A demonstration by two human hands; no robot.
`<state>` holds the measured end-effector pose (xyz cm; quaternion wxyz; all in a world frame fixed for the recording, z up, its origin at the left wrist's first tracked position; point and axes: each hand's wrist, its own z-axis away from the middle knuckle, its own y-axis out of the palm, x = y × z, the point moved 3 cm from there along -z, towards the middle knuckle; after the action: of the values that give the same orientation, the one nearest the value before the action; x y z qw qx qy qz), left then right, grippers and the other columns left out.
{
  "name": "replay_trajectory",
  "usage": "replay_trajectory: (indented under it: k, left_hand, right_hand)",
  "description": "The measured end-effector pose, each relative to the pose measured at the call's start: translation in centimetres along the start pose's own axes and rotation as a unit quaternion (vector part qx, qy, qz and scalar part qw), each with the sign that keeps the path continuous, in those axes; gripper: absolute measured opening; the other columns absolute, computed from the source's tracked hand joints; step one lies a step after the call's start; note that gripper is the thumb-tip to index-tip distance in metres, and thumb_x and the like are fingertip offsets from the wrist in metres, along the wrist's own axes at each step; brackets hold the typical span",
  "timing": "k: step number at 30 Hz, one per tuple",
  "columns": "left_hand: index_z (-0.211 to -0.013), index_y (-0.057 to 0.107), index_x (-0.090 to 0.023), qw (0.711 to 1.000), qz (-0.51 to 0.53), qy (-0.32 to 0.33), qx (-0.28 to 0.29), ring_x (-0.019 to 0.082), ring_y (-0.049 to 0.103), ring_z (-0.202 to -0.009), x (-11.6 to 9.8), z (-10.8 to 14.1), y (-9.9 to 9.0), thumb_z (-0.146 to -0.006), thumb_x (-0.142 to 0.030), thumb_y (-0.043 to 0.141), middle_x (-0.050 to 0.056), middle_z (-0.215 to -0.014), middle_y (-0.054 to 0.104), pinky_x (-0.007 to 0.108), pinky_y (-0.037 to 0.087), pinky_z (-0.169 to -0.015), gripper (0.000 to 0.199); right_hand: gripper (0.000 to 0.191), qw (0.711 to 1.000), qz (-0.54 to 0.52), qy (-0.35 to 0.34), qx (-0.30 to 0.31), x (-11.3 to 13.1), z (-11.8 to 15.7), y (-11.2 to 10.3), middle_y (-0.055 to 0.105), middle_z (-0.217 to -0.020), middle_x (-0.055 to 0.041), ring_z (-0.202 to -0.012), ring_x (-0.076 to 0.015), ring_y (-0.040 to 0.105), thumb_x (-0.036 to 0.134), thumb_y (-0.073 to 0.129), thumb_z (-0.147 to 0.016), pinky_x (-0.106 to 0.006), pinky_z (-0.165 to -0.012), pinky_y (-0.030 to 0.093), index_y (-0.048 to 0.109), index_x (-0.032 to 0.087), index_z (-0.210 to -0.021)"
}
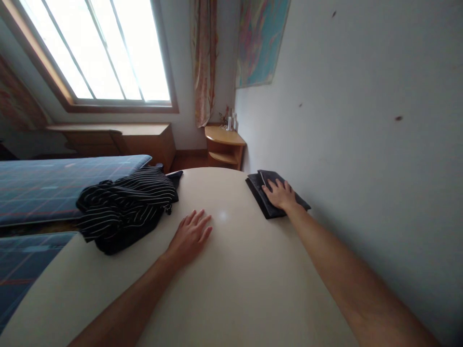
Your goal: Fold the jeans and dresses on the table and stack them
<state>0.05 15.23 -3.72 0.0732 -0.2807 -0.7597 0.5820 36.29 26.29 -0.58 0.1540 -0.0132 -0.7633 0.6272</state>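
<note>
On the pale round-edged table (pixel 231 270) my left hand (pixel 188 237) rests palm down with its fingers apart and nothing in it. My right hand (pixel 280 193) lies spread on top of dark folded cloth or flat dark items (pixel 266 206) at the table's right edge, beside the wall. What exactly the dark items are, I cannot make out. A crumpled black garment with white stripes (pixel 126 202) lies to the left of my left hand, partly over the table's left edge, not touched by either hand.
Blue plaid mattresses or bedding (pixel 47 188) are at the left. Beyond the table stand a low wooden cabinet (pixel 144 137) under a window and a small corner shelf (pixel 224 136) with small items. A white wall (pixel 361 168) borders the table's right side.
</note>
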Motion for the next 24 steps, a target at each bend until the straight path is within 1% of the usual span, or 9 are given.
replay_trajectory:
  k: [3,5,7,9,11,16,19,22,24]
  left_hand:
    - [-0.14,0.056,-0.022,1.0,-0.002,0.003,0.006,0.031,0.036,-0.145,-0.2,0.1,-0.2,-0.104,-0.04,0.037,0.012,-0.152,0.048,0.052,0.033,-0.117,0.045]
    - [-0.141,0.056,-0.021,1.0,-0.004,-0.002,0.017,0.032,0.035,-0.145,-0.2,0.1,-0.4,-0.104,-0.04,0.037,0.013,-0.152,0.047,0.052,0.033,-0.116,0.045]
    - [-0.141,0.056,-0.02,1.0,-0.006,-0.007,0.025,0.032,0.034,-0.146,-0.3,0.1,-0.6,-0.103,-0.04,0.038,0.013,-0.153,0.047,0.052,0.033,-0.116,0.046]
    - [-0.141,0.055,-0.02,1.0,-0.008,-0.01,0.027,0.032,0.034,-0.146,-0.4,0.2,-0.6,-0.103,-0.04,0.039,0.013,-0.153,0.046,0.052,0.032,-0.117,0.046]
    - [-0.142,0.055,-0.021,1.0,-0.01,-0.009,0.027,0.032,0.034,-0.146,-0.4,0.2,-0.6,-0.103,-0.039,0.039,0.013,-0.154,0.045,0.052,0.032,-0.116,0.046]
    - [-0.142,0.054,-0.018,0.999,-0.024,-0.024,0.006,0.029,0.037,-0.145,-0.6,0.1,-0.9,-0.101,-0.036,0.044,0.012,-0.153,0.047,0.048,0.034,-0.116,0.046]
    - [-0.137,0.059,-0.014,0.995,-0.072,-0.056,-0.047,0.029,0.037,-0.145,-0.4,-0.2,-2.6,-0.098,-0.031,0.047,0.014,-0.154,0.045,0.046,0.032,-0.118,0.044]
    - [-0.116,0.071,-0.013,0.977,-0.149,-0.116,-0.095,0.032,0.035,-0.146,0.5,-0.4,-5.2,-0.096,-0.029,0.047,0.017,-0.155,0.043,0.05,0.031,-0.117,0.035]
    - [-0.106,0.074,-0.012,0.962,-0.201,-0.152,-0.104,0.037,0.033,-0.146,1.4,-0.3,-6.5,-0.095,-0.031,0.049,0.019,-0.156,0.04,0.054,0.03,-0.116,0.033]
  right_hand:
    - [0.055,0.996,0.012,-0.036,-0.079,1.2,1.1,-0.9,0.047,-0.152,-0.0149,-0.14,-0.0383,0.037,0.051,0.036,-0.1,-0.058,-0.112,0.029,0.055,0.021,-0.142]
    - [0.046,0.984,0.006,-0.098,-0.15,2.9,2.3,-1.7,0.053,-0.146,-0.016,-0.136,-0.0336,0.043,0.037,0.039,-0.1,-0.052,-0.113,0.031,0.061,0.015,-0.134]
    - [0.042,0.966,-0.006,-0.175,-0.189,5.3,4.2,-1.7,0.057,-0.143,-0.0152,-0.136,-0.0305,0.044,0.03,0.04,-0.099,-0.048,-0.115,0.029,0.063,0.013,-0.13]
    - [0.042,0.957,-0.015,-0.23,-0.176,7.7,6.5,-0.9,0.056,-0.144,-0.0144,-0.139,-0.0301,0.041,0.031,0.041,-0.099,-0.049,-0.118,0.025,0.063,0.014,-0.131]
    - [0.044,0.956,-0.03,-0.261,-0.13,9.6,8.7,0.5,0.055,-0.145,-0.014,-0.142,-0.03,0.039,0.035,0.043,-0.1,-0.049,-0.118,0.026,0.061,0.015,-0.134]
    - [0.045,0.965,-0.101,-0.24,-0.027,10.8,11.2,2.9,0.057,-0.144,-0.0123,-0.14,-0.0256,0.044,0.037,0.042,-0.102,-0.046,-0.117,0.03,0.058,0.016,-0.138]
    - [0.043,0.962,-0.116,-0.246,0.013,10.5,11.4,3.1,0.057,-0.145,-0.0115,-0.139,-0.0251,0.046,0.034,0.044,-0.101,-0.043,-0.118,0.031,0.061,0.015,-0.136]
    - [0.043,0.962,-0.114,-0.246,0.023,10.3,11.4,3.0,0.052,-0.149,-0.0117,-0.141,-0.0267,0.043,0.033,0.048,-0.098,-0.045,-0.119,0.029,0.062,0.015,-0.136]
    - [0.044,0.961,-0.113,-0.25,0.024,10.3,11.5,3.0,0.053,-0.148,-0.0118,-0.141,-0.0266,0.043,0.033,0.049,-0.098,-0.044,-0.119,0.029,0.062,0.015,-0.136]
